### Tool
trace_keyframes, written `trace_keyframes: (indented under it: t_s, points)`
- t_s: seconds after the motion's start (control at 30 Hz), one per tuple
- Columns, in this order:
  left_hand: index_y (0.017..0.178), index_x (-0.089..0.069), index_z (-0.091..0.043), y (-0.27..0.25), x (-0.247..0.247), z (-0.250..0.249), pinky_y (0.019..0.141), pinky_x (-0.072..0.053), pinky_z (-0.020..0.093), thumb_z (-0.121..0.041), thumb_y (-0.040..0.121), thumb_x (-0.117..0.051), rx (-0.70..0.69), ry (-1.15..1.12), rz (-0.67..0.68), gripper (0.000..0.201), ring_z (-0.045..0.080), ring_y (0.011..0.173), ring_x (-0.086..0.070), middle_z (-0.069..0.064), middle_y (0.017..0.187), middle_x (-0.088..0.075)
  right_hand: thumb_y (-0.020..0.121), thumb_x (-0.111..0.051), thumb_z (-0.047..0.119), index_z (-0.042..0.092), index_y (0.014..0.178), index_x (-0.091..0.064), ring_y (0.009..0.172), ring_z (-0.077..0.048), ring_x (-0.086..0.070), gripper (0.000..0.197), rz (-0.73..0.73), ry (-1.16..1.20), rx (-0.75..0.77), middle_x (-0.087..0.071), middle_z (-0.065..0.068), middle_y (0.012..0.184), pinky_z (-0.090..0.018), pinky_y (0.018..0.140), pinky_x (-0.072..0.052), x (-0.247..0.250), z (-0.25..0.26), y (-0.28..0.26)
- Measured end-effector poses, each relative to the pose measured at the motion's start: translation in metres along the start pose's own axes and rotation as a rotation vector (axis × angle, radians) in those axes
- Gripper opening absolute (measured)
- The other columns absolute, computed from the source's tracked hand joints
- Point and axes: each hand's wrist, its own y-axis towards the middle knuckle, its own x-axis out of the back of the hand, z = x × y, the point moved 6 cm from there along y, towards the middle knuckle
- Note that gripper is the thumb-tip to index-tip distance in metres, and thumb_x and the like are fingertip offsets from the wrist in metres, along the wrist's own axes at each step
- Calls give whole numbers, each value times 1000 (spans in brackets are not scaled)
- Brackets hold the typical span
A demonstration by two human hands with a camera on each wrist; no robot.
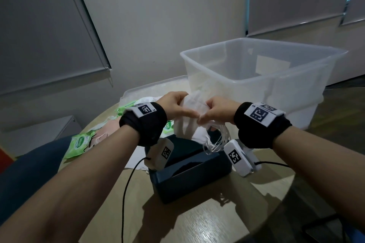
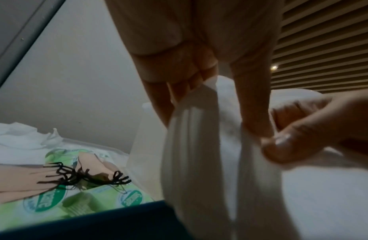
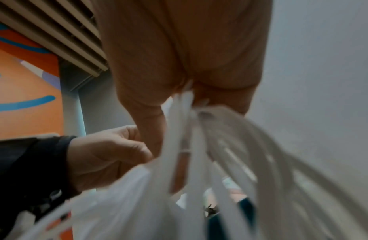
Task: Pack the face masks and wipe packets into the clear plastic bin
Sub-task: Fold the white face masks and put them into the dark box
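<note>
Both hands hold a stack of white face masks point(image 1: 194, 110) in the air above a dark blue box point(image 1: 189, 171). My left hand point(image 1: 176, 105) grips the stack's left side, fingers curled round it point(image 2: 191, 84). My right hand point(image 1: 214, 111) pinches its right side, and white ear loops point(image 3: 251, 154) dangle below. The clear plastic bin point(image 1: 256, 77) stands just behind the hands, a white piece lying inside. Green wipe packets point(image 1: 78, 146) and pink masks with black loops point(image 2: 82, 172) lie at the left.
The bin's clear lid point(image 1: 150, 89) lies flat to the left of the bin under loose items. A round wooden table point(image 1: 207, 213) carries everything. A blue chair back point(image 1: 29, 163) is at the lower left. Black cables point(image 1: 126, 193) run from the wrist cameras.
</note>
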Motion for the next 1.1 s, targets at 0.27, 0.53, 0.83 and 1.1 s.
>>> trace_keyframes:
  t_s: [0.27, 0.53, 0.83, 1.1]
  points:
    - [80, -68, -17, 5, -25, -12, 61, -55, 25, -4, 59, -85, 2, 148, 244, 30, 9, 68, -64, 3, 78, -69, 66, -81, 20, 4, 86, -70, 68, -18, -57, 27, -10, -241, -20, -61, -4, 74, -25, 61, -44, 2, -17, -1]
    - [90, -70, -9, 25, -47, -15, 57, -42, 20, -17, 59, -86, 0, 524, 208, 35, 13, 72, -55, -2, 76, -61, 68, -81, 21, 14, 58, -45, 50, -14, -49, 38, -53, -342, -117, -50, -1, 57, -24, 43, -38, -1, -34, 5]
    - [64, -52, -20, 37, -60, 2, 75, -46, 29, -19, 69, -68, 111, 831, 228, 17, 23, 77, -56, 3, 76, -58, 79, -73, 18, -2, 78, -68, 53, -17, -62, 21, 128, -395, -227, -65, -6, 58, -29, 64, -57, -9, -54, 5]
    - [88, -70, -20, 40, -33, -13, 74, -48, 26, -24, 61, -83, 45, 814, 277, 29, 15, 78, -55, -2, 79, -63, 73, -75, 44, 10, 62, -41, 51, -15, -47, 50, 21, -381, -109, -48, -3, 59, -22, 46, -37, -12, -31, 8]
